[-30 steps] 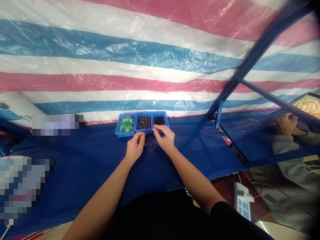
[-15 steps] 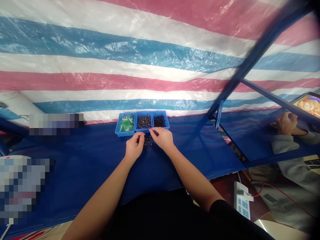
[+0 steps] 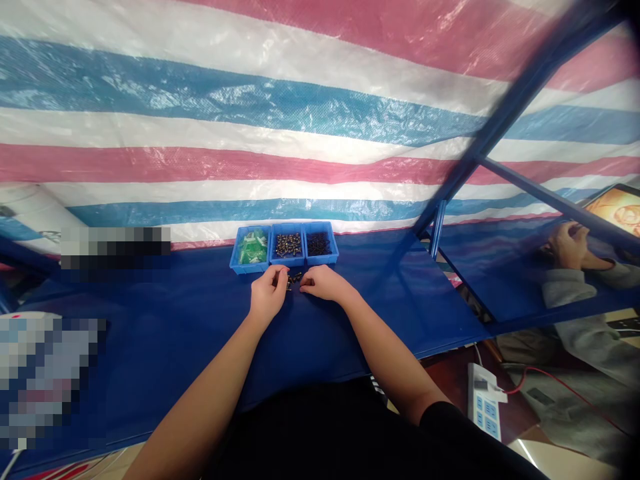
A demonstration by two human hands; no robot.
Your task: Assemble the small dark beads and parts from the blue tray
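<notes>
My left hand is closed in a pinch above the blue table, just left of a small pile of brass-and-dark metal parts. Whatever lies between its fingertips is too small to make out. On the pile's other side, my right hand reaches down with thumb and fingers together at the table surface; what they pinch is hidden. Behind the hands stand three blue bins in a row. The left bin contains green-and-clear plastic pieces, the middle bin brass-coloured small parts, and the right bin black screw-like parts.
The blue table runs up to a striped plastic sheet. A blue metal frame rises at the right. Beyond it are a co-worker's hands and a screen. A power strip hangs below the table edge.
My right hand has come down and back from the front of the right bin to the table, where a loose small part lay. My left hand has hardly moved.
</notes>
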